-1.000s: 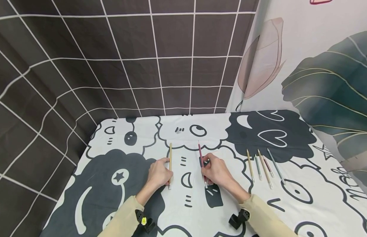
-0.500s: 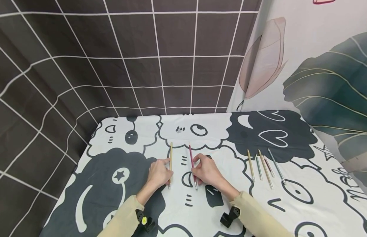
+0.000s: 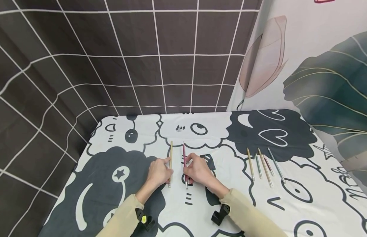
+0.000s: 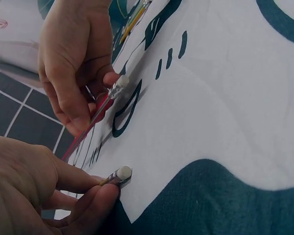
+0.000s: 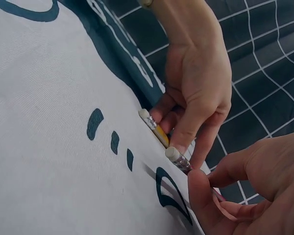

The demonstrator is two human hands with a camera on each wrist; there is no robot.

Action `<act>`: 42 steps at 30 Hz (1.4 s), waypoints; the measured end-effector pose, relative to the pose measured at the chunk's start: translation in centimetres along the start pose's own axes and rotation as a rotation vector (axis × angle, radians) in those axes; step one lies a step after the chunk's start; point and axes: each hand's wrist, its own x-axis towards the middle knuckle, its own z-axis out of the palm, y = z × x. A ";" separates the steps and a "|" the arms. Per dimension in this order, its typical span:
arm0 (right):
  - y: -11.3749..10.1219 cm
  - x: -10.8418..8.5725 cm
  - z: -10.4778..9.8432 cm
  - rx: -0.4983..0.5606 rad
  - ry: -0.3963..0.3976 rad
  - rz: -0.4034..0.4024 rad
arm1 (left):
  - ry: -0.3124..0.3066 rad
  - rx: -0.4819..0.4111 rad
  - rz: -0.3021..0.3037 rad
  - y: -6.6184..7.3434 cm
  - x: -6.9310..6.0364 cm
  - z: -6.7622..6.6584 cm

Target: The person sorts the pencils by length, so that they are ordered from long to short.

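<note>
A yellow pencil (image 3: 170,154) lies upright in the head view, its white eraser (image 4: 124,173) toward the person. My left hand (image 3: 158,171) grips it from the left side, thumb and fingers at its lower half. To the right, my right hand (image 3: 198,169) pinches a red pencil (image 3: 184,153), nearly parallel to the yellow one with a small gap between them. In the right wrist view the red pencil's eraser (image 5: 172,153) stands slightly off the cloth, a shadow below it. Both pencils' tips point away from the person.
Several more pencils (image 3: 264,168) in yellow, green, red and pale blue lie loosely spread on the right. A white cloth (image 3: 201,217) with dark cartoon prints covers the table. A dark grid curtain (image 3: 136,65) hangs behind, and a leaf-patterned curtain (image 3: 331,82) at the right.
My right hand has carried the red pencil leftward, closer to the yellow one. The left hand and the yellow pencil have stayed in place.
</note>
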 end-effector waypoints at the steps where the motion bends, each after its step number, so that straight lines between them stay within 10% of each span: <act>1: -0.1 0.1 0.1 0.007 -0.004 -0.003 | 0.001 -0.004 0.002 0.0 0.0 0.0; 42: -1.1 1.5 2.5 -0.077 -0.018 -0.010 | 0.032 0.006 0.051 -0.4 -0.1 0.0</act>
